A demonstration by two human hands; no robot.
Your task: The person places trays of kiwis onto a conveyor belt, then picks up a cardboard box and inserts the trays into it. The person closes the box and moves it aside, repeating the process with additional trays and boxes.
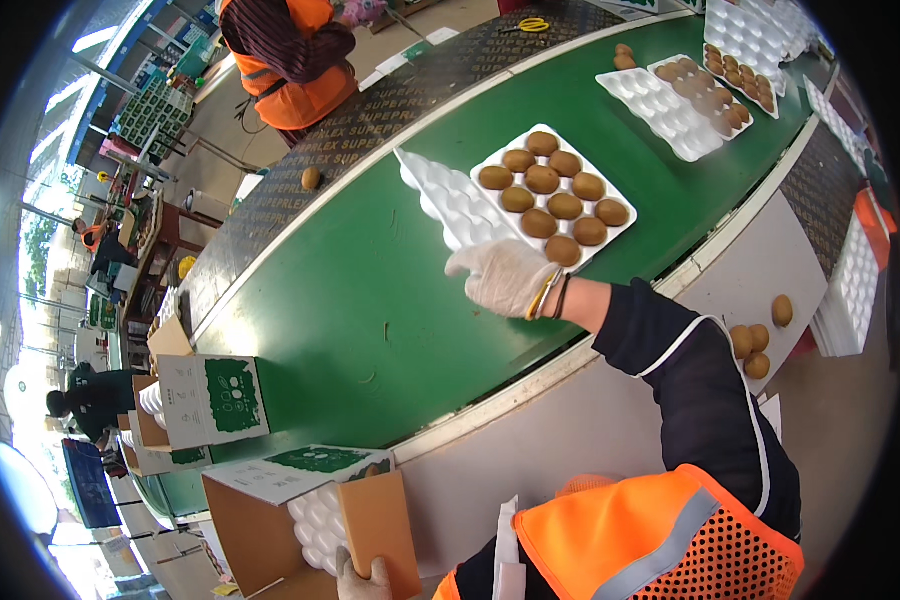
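Note:
My right hand (pixel 504 279), in a pale work glove, is at the near end of a white moulded tray (pixel 624 225) on the green belt. Brown kiwifruit (pixel 542 180) sit in that tray's hollows. Its dimpled white lid (pixel 457 199) lies folded out to the left, partly behind my fingers; whether they grip it is hidden. Low in view, my gloved left hand (pixel 362 576) holds the flap of an open cardboard box (pixel 379 525). White dimpled packing (pixel 319 527) shows inside the box.
More kiwifruit trays (pixel 739 79) lie farther along the conveyor belt (pixel 330 322). Other boxes (pixel 210 401) stand at left. Loose kiwifruit (pixel 750 341) rest on the right-hand board. Yellow-handled scissors (pixel 532 25) lie on the far ledge, near a person in an orange vest (pixel 300 90).

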